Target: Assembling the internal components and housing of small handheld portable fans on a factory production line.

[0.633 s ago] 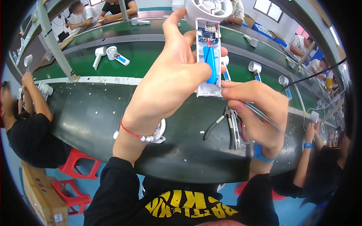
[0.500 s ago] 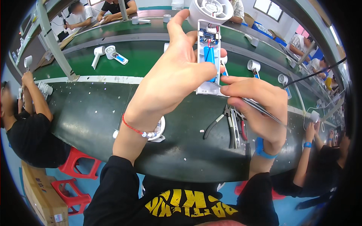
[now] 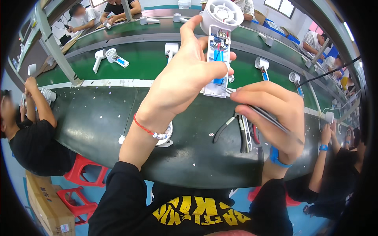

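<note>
My left hand (image 3: 183, 72) is closed round the handle of a white handheld fan (image 3: 214, 84), its round head pointing away from me. The handle's back is off, baring a circuit board with a small display and a blue battery (image 3: 218, 63) under my thumb. In my right hand (image 3: 275, 106) is a pair of metal tweezers (image 3: 271, 116), pinched between thumb and fingers. Their tips reach the lower end of the fan's handle; whether they grip anything there I cannot make out. Pliers (image 3: 224, 129) and other hand tools lie on the dark bench below my hands.
A round white part (image 3: 167, 137) sits partly behind my left wrist. Beyond the bench, several fans, such as an opened one (image 3: 261, 65), lie on a green conveyor belt (image 3: 138, 70). A metal post (image 3: 59, 47) stands at left. Co-workers sit on both sides and across.
The fan has tilted a little and its display now shows. My right hand has shifted slightly, with the tweezer tips still at the handle's end. Fans on the belt have moved left.
</note>
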### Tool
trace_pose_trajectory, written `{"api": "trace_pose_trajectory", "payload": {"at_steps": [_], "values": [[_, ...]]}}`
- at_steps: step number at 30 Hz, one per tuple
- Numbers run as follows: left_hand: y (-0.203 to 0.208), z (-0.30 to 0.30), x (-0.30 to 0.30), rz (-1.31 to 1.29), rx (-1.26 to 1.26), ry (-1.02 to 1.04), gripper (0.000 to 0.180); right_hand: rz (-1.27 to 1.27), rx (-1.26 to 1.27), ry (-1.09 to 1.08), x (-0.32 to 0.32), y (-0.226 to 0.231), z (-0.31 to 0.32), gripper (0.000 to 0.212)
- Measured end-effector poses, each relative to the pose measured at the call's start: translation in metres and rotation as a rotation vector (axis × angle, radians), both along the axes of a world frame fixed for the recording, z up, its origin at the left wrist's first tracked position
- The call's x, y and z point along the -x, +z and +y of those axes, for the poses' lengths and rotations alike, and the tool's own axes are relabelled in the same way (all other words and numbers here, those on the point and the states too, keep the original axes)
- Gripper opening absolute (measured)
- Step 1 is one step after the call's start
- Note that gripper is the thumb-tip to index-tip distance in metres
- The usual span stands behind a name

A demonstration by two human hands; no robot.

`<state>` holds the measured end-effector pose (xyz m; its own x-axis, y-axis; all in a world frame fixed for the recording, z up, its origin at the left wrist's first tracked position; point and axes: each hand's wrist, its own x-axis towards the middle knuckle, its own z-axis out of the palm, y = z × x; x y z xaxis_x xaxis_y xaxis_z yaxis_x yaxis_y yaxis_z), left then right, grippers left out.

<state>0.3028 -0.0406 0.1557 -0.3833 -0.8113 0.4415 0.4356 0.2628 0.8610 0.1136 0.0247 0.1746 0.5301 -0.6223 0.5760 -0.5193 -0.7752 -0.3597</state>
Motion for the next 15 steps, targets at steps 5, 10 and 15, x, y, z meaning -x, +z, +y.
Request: {"api": "trace_pose_trajectory", "payload": {"at_steps": [5,10,15], "values": [[0.005,0.001,-0.002,-0.013,-0.008,0.002,0.09,0.037,0.039,-0.028,0.004,0.01,0.012,0.022],[0.009,0.007,0.008,0.014,0.003,-0.055,0.092,-0.284,0.296,-0.159,0.013,0.011,0.008,0.019],[0.009,0.022,0.011,0.012,-0.03,-0.075,0.095,-0.521,0.126,-0.191,-0.001,0.0,-0.009,0.019]]}}
